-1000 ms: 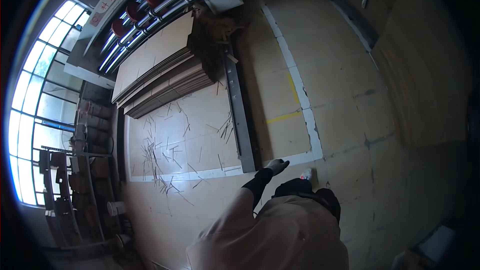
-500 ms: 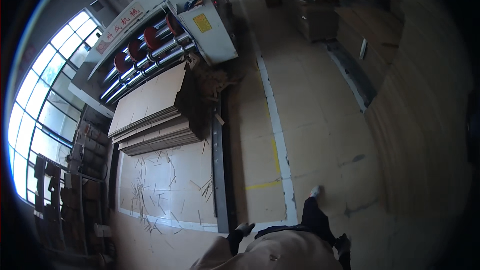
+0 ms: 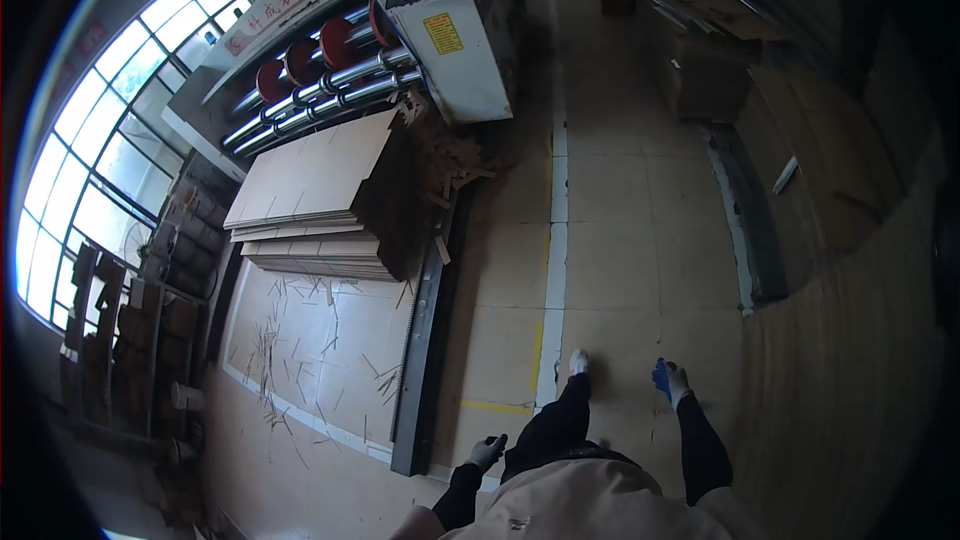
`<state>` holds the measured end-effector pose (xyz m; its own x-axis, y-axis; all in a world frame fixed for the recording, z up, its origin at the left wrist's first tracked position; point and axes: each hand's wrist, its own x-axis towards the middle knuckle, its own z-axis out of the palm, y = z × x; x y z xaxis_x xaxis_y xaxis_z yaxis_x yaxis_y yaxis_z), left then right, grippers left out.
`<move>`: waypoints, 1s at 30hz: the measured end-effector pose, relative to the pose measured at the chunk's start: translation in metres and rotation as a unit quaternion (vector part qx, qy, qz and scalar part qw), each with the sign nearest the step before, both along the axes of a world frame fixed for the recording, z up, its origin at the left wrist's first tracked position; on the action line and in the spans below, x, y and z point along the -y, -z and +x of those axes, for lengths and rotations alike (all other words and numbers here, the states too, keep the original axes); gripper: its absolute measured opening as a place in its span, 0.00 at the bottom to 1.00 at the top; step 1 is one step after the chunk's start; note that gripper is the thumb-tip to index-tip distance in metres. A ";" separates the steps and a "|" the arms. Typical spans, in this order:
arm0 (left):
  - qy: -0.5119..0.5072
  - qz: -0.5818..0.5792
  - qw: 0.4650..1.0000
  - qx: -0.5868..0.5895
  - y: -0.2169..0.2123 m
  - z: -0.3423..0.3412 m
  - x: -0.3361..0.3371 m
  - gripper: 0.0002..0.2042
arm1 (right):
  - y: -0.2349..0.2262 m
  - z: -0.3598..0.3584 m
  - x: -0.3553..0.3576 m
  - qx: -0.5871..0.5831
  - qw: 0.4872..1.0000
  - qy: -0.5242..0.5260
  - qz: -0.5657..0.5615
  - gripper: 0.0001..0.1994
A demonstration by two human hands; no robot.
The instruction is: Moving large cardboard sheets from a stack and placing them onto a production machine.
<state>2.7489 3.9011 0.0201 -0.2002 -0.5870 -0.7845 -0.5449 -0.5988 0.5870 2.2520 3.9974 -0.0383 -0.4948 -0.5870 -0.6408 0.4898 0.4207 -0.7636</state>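
- A white roller machine stands ahead and to the person's left, a stack of cardboard sheets at its mouth, long edges running away from the person.
- A long dark rail lies lengthwise between the stack and the walker.
- The left hand, gloved and loosely curled around nothing, hangs nearer the rail.
- The right hand, gloved, holds something blue.
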 end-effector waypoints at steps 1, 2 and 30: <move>-0.004 0.023 0.999 0.035 -0.005 -0.023 0.010 0.23 | -0.006 -0.016 0.025 0.000 1.000 0.000 -0.015 0.11; -0.027 0.052 0.997 0.044 0.004 -0.035 0.020 0.22 | -0.004 -0.027 0.045 0.018 1.000 -0.006 -0.017 0.12; 0.007 0.083 0.996 -0.029 0.034 -0.564 0.696 0.14 | 0.025 -0.405 0.370 0.189 0.945 0.180 0.198 0.14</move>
<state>2.1851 3.2048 -0.0144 -0.2557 -0.4468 -0.8573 -0.5217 -0.6828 0.5114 1.8471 3.6275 -0.0629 -0.3092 -0.1018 -0.9455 0.8614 0.3912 -0.3239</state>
